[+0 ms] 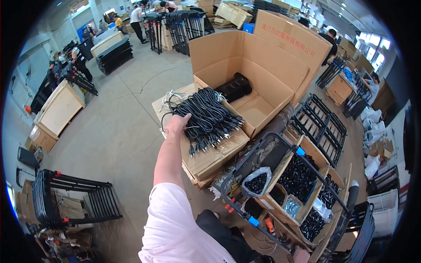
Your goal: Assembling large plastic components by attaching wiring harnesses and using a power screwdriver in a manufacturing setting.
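Observation:
My left hand [176, 124] reaches forward to the near-left edge of a heap of black power cords [204, 109]. Its fingers are curled at the cords and partly hidden. The cords lie on a flat cardboard box [219, 155], plugs toward me and pale wire ends at the far side. At the lower rim, my right hand [301, 255] is closed at the end of a black tubular frame [245, 164] with blue pieces on it; the picture edge cuts this hand off. The frame slants across a wooden parts tray [267, 202].
An open carton [272, 94] holding a black part [237, 87] stands beyond the cords. Black small parts [298, 175] and a bag [257, 181] of them fill the tray area. Stacked black frames [79, 199] stand at left. Several people work farther off.

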### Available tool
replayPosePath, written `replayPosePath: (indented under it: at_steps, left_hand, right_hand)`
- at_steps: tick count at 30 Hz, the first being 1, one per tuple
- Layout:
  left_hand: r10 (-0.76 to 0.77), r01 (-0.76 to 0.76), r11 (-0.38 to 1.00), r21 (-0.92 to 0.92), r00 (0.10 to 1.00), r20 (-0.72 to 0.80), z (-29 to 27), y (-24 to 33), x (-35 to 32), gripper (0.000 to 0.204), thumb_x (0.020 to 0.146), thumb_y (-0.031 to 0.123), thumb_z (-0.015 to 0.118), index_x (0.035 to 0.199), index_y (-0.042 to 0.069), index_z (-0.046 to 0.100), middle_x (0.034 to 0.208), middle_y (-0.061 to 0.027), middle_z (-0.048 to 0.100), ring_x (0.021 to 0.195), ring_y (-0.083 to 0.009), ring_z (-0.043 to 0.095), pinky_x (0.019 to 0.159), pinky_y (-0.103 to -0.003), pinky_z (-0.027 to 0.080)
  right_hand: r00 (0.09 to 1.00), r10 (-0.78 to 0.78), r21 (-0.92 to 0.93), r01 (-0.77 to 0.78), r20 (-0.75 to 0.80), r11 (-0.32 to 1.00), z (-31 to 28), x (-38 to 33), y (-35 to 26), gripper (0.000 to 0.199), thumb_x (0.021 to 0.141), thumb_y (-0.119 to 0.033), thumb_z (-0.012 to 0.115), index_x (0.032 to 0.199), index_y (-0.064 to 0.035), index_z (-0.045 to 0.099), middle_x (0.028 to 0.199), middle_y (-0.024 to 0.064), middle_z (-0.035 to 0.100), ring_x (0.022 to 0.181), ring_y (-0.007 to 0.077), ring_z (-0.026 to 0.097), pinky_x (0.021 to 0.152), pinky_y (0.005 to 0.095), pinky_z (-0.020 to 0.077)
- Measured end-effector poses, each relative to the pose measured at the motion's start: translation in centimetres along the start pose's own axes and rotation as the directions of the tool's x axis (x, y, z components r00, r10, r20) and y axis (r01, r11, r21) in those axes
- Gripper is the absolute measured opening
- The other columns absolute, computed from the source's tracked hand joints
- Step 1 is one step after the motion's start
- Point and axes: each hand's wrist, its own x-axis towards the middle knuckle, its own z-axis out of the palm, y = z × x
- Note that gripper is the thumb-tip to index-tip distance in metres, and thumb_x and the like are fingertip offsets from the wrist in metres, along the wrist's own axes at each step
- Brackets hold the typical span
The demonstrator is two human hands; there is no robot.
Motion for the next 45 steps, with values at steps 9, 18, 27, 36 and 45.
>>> replayPosePath:
  at_steps: [9, 18, 27, 36, 45]
  left_hand:
    - [-0.061, 0.086, 0.946, -0.313, 0.994, 0.088, 0.3, -1.7, 3.4, 0.034, 0.083, 0.032, 0.066, 0.082, 0.001, 0.078, 0.078, -0.0099, 0.077, 0.068, -0.0233, 0.073, 0.065, -0.037, 0.059]
    - [0.082, -0.153, 0.879, -0.452, 0.982, -0.171, 0.5, -0.8, 2.4, 0.041, 0.09, 0.038, 0.06, 0.099, 0.0, 0.074, 0.082, -0.011, 0.076, 0.078, -0.0244, 0.073, 0.078, -0.039, 0.055]
    - [0.411, -0.034, 0.077, -0.996, 0.912, 0.0, -7.3, 11.3, -7.8, 0.027, 0.11, 0.028, 0.047, 0.099, 0.005, 0.057, 0.089, -0.0052, 0.061, 0.078, -0.018, 0.056, 0.074, -0.035, 0.05]
    - [0.832, -0.224, 0.394, -0.891, 0.5, 0.242, 0.9, 12.3, -28.8, 0.03, 0.11, 0.032, 0.057, 0.122, 0.005, 0.06, 0.081, 0.0042, 0.051, 0.065, -0.0047, 0.046, 0.058, -0.022, 0.039]
    - [0.802, 0.139, 0.588, -0.797, 0.028, 0.597, 14.3, 4.2, -40.0, 0.035, 0.114, 0.037, 0.045, 0.124, 0.004, 0.056, 0.082, 0.001, 0.054, 0.065, -0.0078, 0.052, 0.06, -0.024, 0.047]
  right_hand:
    - [0.995, -0.025, -0.21, 0.045, 0.098, 0.977, -0.1, 0.2, -1.7, 0.036, 0.098, -0.024, 0.071, 0.125, -0.0015, 0.066, 0.105, 0.0167, 0.077, 0.084, 0.0301, 0.076, 0.067, 0.0408, 0.0614]
    - [0.925, 0.094, -0.067, -0.128, -0.368, 0.99, 3.0, 2.6, -1.4, 0.023, 0.097, -0.02, 0.055, 0.102, -0.0129, 0.076, 0.097, 0.0062, 0.078, 0.077, 0.0276, 0.077, 0.07, 0.0424, 0.0596]
    - [0.987, -0.008, -0.027, 0.004, -0.161, 1.0, 0.6, -1.7, -1.8, 0.02, 0.087, -0.011, 0.064, 0.103, -0.0091, 0.075, 0.088, 0.0104, 0.077, 0.082, 0.0308, 0.077, 0.068, 0.0434, 0.0608]
    - [0.996, 0.085, -0.035, -0.084, 0.013, 0.996, -1.0, -1.9, -2.4, 0.023, 0.089, -0.009, 0.059, 0.111, -0.0088, 0.067, 0.091, 0.013, 0.075, 0.086, 0.0313, 0.076, 0.069, 0.0448, 0.0603]
    - [0.933, 0.018, 0.252, 0.078, -0.359, 0.965, -3.0, -3.6, -4.5, 0.023, 0.092, -0.01, 0.057, 0.112, -0.0054, 0.066, 0.096, 0.0137, 0.073, 0.089, 0.0364, 0.074, 0.073, 0.0476, 0.0597]
